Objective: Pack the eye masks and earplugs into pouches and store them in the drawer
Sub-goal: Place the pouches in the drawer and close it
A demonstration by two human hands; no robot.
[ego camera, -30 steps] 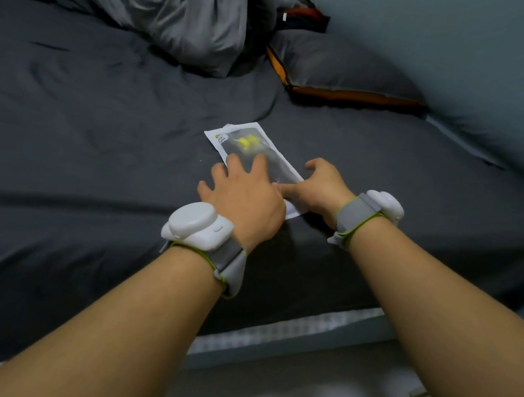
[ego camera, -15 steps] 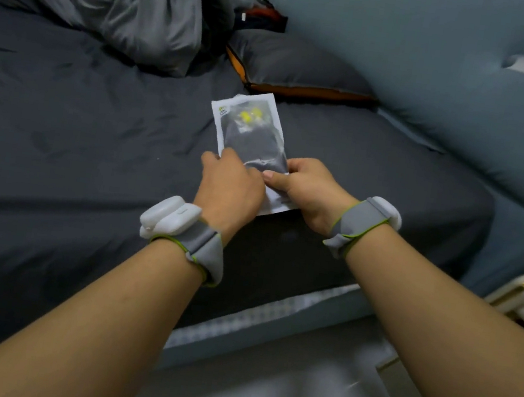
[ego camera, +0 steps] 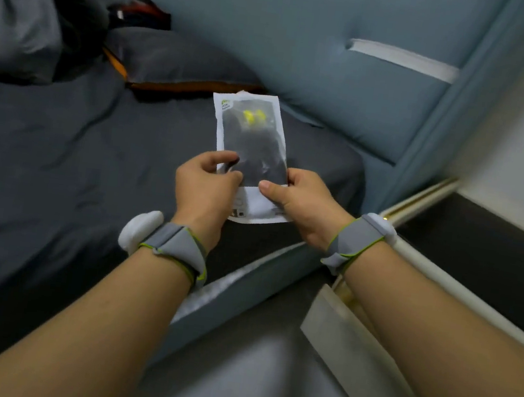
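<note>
The left hand [ego camera: 206, 187] and the right hand [ego camera: 300, 200] both grip the lower part of a clear pouch [ego camera: 250, 150], held upright above the bed [ego camera: 61, 145]. Yellow earplugs [ego camera: 253, 116] and a dark eye mask [ego camera: 253, 154] are inside. An open drawer [ego camera: 350, 353] is under the right forearm.

You're seeing a dim, flat-lit room with soft shadows, wide-angle bending at the frame's edges, and what looks like motion blur over the drawer [ego camera: 364, 371] front.

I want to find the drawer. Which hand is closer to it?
Right. The right hand holds the pouch just above the open drawer; the left hand is farther off, over the bed.
</note>
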